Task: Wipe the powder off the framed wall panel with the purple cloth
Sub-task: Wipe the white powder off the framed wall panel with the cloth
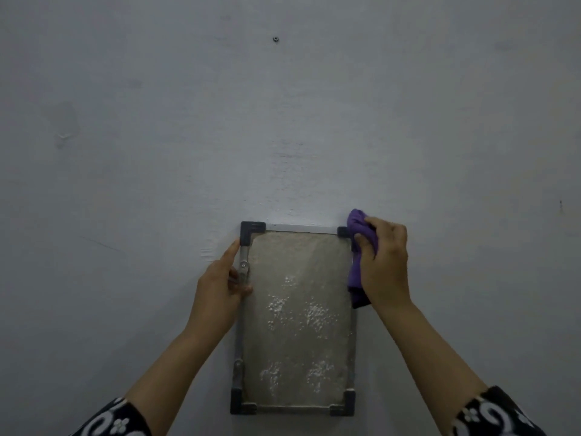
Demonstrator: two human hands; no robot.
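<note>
A framed wall panel [297,265] hangs on the grey wall, a metal frame with black corner pieces around a dull grey face. White powder [295,306] speckles its middle, and more lies near its bottom. My left hand [220,287] grips the frame's left rail, thumb over the front. My right hand [385,262] holds a bunched purple cloth [358,243] against the panel's upper right corner and right edge. The cloth hides that corner and part of the right rail.
Bare grey wall [283,121] surrounds the panel on all sides. A small screw or hole [275,39] sits high above it. Patterned black-and-white sleeves [116,420] show at both lower corners.
</note>
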